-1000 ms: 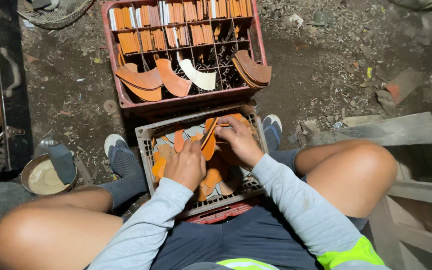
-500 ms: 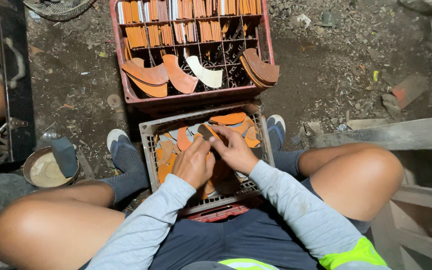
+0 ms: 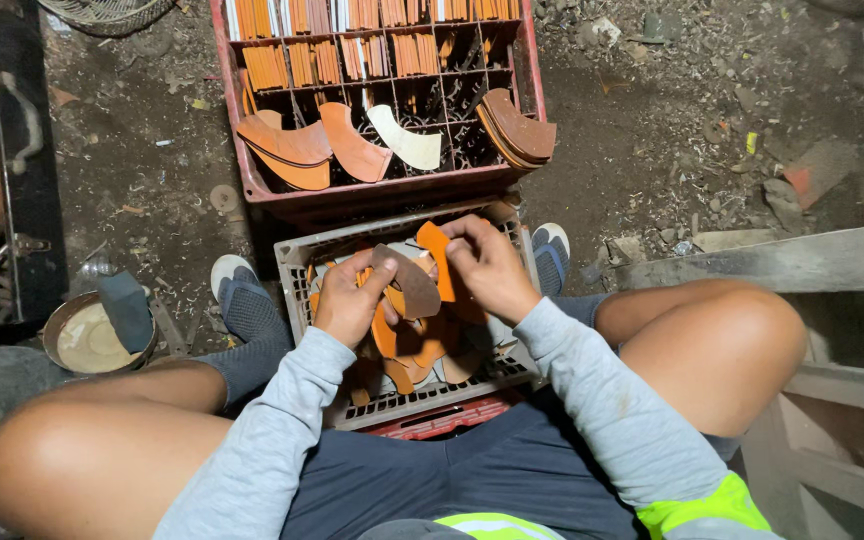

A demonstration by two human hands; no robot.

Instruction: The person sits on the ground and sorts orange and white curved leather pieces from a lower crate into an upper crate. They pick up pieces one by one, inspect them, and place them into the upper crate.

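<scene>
The red crate is cut off at the top edge; its upright stacks cannot be counted. Four curved leather pieces and one pale one lie flat in it. Over the grey crate, the left hand has its fingers closed on a brown piece. The right hand pinches an orange piece. The hands hide part of the orange pieces beneath.

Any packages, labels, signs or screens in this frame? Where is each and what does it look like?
No labels, signs or screens show. The containers:
Red crate: top centre, rectangular, divided into cells, stacked orange pieces.
Grey crate: between the knees, lattice-walled, loose curved orange pieces.
Round tin: left, on the ground, pale contents.
</scene>
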